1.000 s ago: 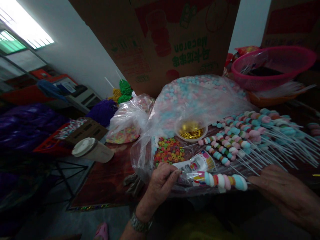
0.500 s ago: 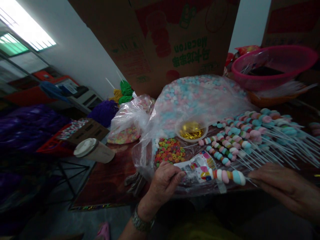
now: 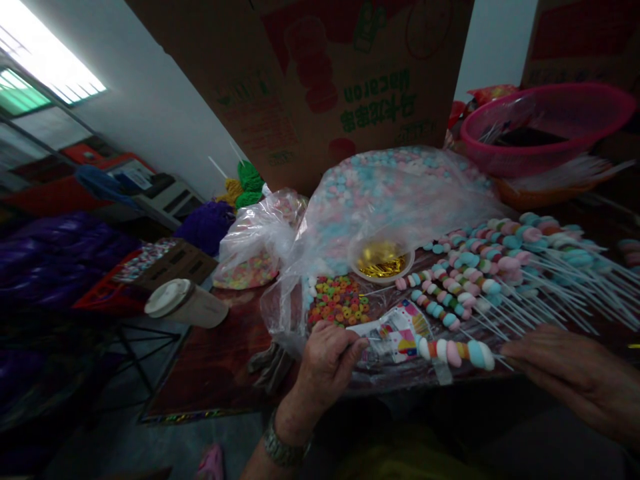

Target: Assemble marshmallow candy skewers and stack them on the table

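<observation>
Marshmallow skewer (image 3: pixel 455 353) lying lengthwise along the table's near edge (image 3: pixel 190 418), nearer the loosely open right hand (image 3: pixel 565 373), left hand (image 3: pixel 330 367) pinching a printed cellophane sleeve (image 3: pixel 395 337).

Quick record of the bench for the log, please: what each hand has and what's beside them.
Left hand: pinches a printed plastic sleeve
Right hand: nearest a marshmallow skewer
Beside hands: ring-shaped candy, small bowl of gold foil ties
Behind: bag of pastel candy, pink basin
</observation>
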`<state>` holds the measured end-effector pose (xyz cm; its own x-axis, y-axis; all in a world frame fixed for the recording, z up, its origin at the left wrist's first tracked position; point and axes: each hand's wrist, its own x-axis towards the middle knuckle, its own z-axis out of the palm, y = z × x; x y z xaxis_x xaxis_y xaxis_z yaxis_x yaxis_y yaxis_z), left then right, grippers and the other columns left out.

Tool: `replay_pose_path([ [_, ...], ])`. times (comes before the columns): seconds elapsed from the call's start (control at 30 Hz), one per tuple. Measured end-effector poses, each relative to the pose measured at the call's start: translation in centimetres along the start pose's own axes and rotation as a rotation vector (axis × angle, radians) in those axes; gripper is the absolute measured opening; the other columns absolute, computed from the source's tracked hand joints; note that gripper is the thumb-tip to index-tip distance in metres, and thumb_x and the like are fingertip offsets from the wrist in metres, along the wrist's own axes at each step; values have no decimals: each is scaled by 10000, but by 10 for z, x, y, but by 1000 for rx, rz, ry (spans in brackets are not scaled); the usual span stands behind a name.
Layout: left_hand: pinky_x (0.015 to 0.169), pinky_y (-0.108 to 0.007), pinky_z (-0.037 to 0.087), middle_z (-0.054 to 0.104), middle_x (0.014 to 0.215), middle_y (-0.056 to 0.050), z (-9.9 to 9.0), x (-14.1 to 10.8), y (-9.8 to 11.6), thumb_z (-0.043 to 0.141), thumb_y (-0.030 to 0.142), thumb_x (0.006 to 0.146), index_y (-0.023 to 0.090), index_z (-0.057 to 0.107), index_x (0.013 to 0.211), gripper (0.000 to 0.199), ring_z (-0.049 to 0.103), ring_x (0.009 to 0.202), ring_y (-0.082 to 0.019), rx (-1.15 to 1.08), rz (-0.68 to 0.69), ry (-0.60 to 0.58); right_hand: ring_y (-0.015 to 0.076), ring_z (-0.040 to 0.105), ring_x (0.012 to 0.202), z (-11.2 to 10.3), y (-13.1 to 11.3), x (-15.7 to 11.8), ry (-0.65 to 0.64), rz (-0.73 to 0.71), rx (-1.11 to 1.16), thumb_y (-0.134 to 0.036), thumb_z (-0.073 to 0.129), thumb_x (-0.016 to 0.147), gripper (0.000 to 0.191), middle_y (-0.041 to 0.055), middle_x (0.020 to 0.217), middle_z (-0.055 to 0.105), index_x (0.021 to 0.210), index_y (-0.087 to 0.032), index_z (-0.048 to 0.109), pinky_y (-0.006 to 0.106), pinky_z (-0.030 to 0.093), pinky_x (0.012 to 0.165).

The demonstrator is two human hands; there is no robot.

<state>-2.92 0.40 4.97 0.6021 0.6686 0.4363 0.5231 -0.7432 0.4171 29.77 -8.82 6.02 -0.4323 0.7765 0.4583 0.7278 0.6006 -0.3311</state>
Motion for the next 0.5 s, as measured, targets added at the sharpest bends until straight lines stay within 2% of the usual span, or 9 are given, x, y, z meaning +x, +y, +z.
replay_pose_path([
  [0.2,680,-291,345,596,624,-5,-3,4,4,476,215,886,160,537,704,199,520,600,-125,-30,49,-57,154,621,662,-1,6,-5,-19,47,50,-266,437,922,184,5,776,657,986,-234,606,221,527,532],
  [0.27,684,-281,356,587,628,-5,-5,3,3,474,211,884,159,541,713,191,515,611,-124,-84,28,-48,153,634,674,-4,7,-4,24,50,49,-294,436,930,185,8,791,667,984,-238,604,205,536,541],
  [0.4,651,-243,387,554,635,-4,-6,-3,-3,455,246,894,161,546,710,223,507,627,-122,-266,-121,-15,162,656,681,-9,4,0,133,75,37,-277,453,926,176,18,811,684,971,-249,620,187,538,548],
  [0.5,577,-207,394,524,632,1,-3,-6,-3,453,296,896,154,547,703,257,492,593,-108,-403,-262,36,180,657,719,-3,-4,-1,183,129,67,-276,467,920,168,33,830,678,991,-239,614,213,548,575],
])
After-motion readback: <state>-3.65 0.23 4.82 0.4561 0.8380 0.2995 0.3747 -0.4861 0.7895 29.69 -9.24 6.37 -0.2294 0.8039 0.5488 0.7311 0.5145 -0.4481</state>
